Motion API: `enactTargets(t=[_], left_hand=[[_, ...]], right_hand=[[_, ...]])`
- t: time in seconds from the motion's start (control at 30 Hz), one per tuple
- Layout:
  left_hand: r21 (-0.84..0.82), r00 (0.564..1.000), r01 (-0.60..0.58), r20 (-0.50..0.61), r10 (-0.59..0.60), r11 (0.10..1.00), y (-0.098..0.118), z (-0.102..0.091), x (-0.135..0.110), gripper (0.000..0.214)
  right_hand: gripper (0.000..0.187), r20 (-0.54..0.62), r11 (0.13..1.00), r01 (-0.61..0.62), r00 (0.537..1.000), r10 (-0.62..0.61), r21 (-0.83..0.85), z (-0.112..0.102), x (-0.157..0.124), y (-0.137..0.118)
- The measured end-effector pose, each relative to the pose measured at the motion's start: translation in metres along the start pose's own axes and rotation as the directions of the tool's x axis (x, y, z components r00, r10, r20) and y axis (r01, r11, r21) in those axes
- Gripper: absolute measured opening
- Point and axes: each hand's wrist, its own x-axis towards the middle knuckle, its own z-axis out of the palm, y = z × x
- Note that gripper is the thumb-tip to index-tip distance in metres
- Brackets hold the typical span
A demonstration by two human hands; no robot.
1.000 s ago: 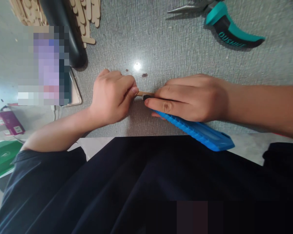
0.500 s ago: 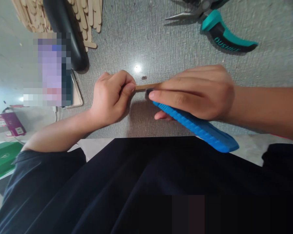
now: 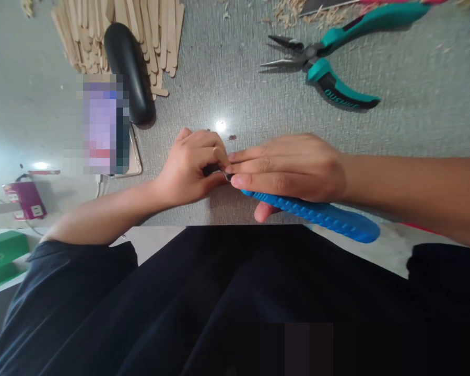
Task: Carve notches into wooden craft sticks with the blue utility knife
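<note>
My left hand (image 3: 194,164) is closed, its fingers curled and the thumb pressed in from below. The thin wooden stick it gripped a moment ago is now hidden among the fingers. My right hand (image 3: 293,164) holds a blue-handled utility knife (image 3: 325,214) from above, fingers stretched along it and the thumb underneath. The knife's handle slants down to the right, past the table's front edge. Its front end points at my left fingertips, where a bit of metal shows. The fingertips of both hands meet, or very nearly, just above the table.
Long-nose pliers (image 3: 311,55) with teal handles lie spread at the back right, near wood shavings (image 3: 290,13) and a red-handled blade. Many craft sticks (image 3: 166,36), a black case (image 3: 131,78) and a blurred phone (image 3: 100,125) on a cable are at left. Beyond is a purple box (image 3: 29,200).
My right hand with the knife has moved left, up to my left hand, closing the gap where the stick showed. The view has shifted, so more of the pliers and shavings appears.
</note>
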Motion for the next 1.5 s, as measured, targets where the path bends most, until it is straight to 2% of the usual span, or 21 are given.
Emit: enactTargets(t=[0.07,0.13,0.27,0.37,0.43,0.53,0.67,0.73,0.8,0.87,0.97,1.33,1.5], left_hand=[[-0.024,0.999,0.040,-0.024,-0.040,0.999,0.001,0.000,-0.001,0.032],[-0.062,0.997,0.054,-0.045,-0.057,0.997,0.000,-0.003,-0.002,0.032],[-0.168,0.998,-0.057,-0.044,0.050,0.984,-0.003,-0.007,-0.003,0.025],[-0.143,0.995,-0.091,-0.044,0.086,0.985,-0.004,-0.006,-0.002,0.023],[-0.076,0.997,-0.052,-0.067,0.047,0.996,-0.003,-0.004,-0.003,0.028],[0.007,0.994,0.012,-0.112,-0.011,1.000,0.001,-0.002,-0.004,0.027],[0.060,0.993,0.066,-0.105,-0.059,0.996,0.005,-0.002,-0.006,0.026],[0.075,0.993,0.068,-0.100,-0.060,0.995,0.006,-0.003,-0.006,0.026],[0.086,0.993,0.066,-0.103,-0.057,0.994,0.006,-0.003,-0.006,0.027],[0.085,0.993,0.066,-0.101,-0.057,0.994,0.007,-0.003,-0.005,0.027],[0.078,0.994,0.065,-0.095,-0.058,0.995,0.008,-0.003,-0.005,0.028],[0.093,0.993,0.091,-0.084,-0.083,0.992,0.008,-0.004,-0.006,0.030],[0.100,0.994,0.089,-0.079,-0.082,0.991,0.009,-0.004,-0.006,0.030]], right_hand=[[0.039,0.013,0.995,-0.077,0.997,0.077,0.064,0.001,-0.002,-0.001],[0.042,0.047,0.992,-0.088,0.995,0.084,0.089,-0.001,-0.003,0.000],[0.053,0.071,0.993,-0.079,0.995,0.072,0.094,-0.009,-0.005,0.006],[0.051,0.109,0.994,-0.069,0.992,0.060,0.082,-0.011,-0.006,0.010],[0.046,0.106,1.000,-0.025,0.994,0.023,0.014,-0.012,-0.004,0.010],[0.042,0.033,0.984,0.032,0.999,-0.026,-0.174,-0.014,0.000,0.007],[0.028,-0.016,0.947,0.051,0.998,-0.059,-0.317,-0.016,0.001,0.002],[0.019,0.017,0.947,0.079,0.997,-0.077,-0.311,-0.015,-0.002,-0.002],[0.013,0.099,0.948,0.088,0.993,-0.061,-0.305,-0.013,-0.006,-0.006],[0.016,0.154,0.938,0.041,0.988,0.014,-0.345,-0.010,-0.010,-0.011],[0.027,0.124,0.910,-0.056,0.985,0.116,-0.410,-0.003,-0.014,-0.017],[0.029,0.128,0.911,-0.100,0.978,0.163,-0.401,0.002,-0.019,-0.016],[0.040,0.117,0.908,-0.106,0.979,0.166,-0.404,0.003,-0.017,-0.015]])
